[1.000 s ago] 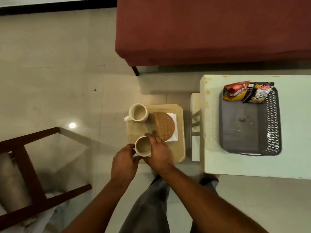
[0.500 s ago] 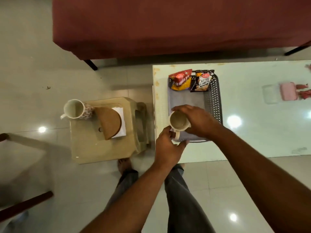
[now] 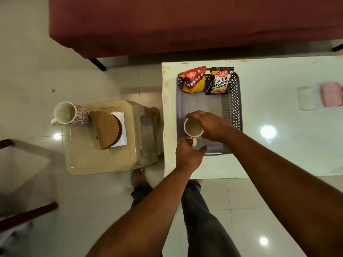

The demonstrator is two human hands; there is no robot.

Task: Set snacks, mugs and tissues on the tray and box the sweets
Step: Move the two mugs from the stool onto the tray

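Observation:
A white mug is over the near left part of the grey perforated tray on the glass table. My right hand grips its rim and side from the right. My left hand holds the handle from below. Two snack packets lie at the tray's far end: a red and yellow bhujia sev packet and a dark salted peanuts packet. A second mug with red flowers stands on the beige plastic stool. White tissues lie there under a brown round holder.
A pink box and a clear lid lie at the table's far right. A dark red sofa runs along the back. A wooden chair frame stands at the left. My feet are on the tiled floor beside the stool.
Both hands have carried the white mug from the stool to the tray and a little further onto it. The view has swung right with them.

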